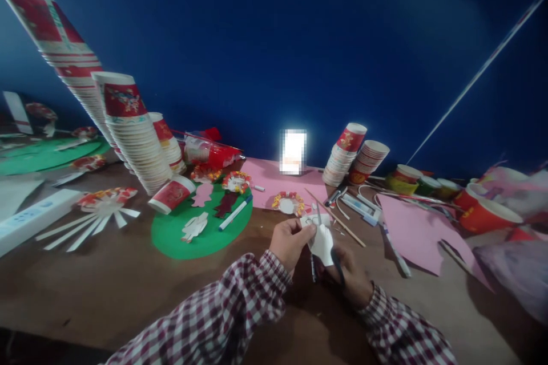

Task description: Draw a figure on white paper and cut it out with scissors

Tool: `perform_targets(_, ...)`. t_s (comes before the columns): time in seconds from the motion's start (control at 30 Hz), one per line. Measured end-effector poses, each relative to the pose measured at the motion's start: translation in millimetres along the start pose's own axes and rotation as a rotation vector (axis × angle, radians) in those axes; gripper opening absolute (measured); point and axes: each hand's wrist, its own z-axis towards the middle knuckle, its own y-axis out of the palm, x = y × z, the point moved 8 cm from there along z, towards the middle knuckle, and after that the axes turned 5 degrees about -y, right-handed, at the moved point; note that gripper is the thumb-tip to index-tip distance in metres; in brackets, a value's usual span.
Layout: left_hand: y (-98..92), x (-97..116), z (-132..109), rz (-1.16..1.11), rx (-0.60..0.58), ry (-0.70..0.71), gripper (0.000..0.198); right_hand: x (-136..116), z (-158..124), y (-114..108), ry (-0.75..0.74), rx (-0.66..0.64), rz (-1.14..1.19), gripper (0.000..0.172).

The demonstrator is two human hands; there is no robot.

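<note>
My left hand pinches a small white paper piece near the table's middle. On its right, my right hand is closed on scissors with a dark handle; the blade tips show at the paper's upper edge. Part of the scissors is hidden behind the paper. Just beyond lies a round flower shape with a red and yellow rim, on a pink sheet. A green paper disc to the left bears a white figure cutout, a pink one, a dark one and a blue-white marker.
Tall paper cup stacks lean at the left, with shorter stacks at the back right. A white power strip and a cut-up cup lie left. On the right are a pink sheet, a wooden stick and orange cups.
</note>
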Motion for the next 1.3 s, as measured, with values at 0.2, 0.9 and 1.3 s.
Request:
perform_targets(0.2,1.2,-0.5,-0.9,-0.021,0.000,-0.025,0.031,7.4,-1.9,-3.5,0.038,0.039,0.015,0.032)
perform_targets(0.9,2.4,4.9,-8.0,0.005,0.075,-0.138,0.033,0.1,-2.4,-9.8,0.022,0.107,-0.161,0.031)
perform_targets(1.3,0.3,-0.2,-6.2,0.022,0.069,-0.140,0.036,0.8,-3.4,-7.1,0.085,0.128,-0.148,0.031)
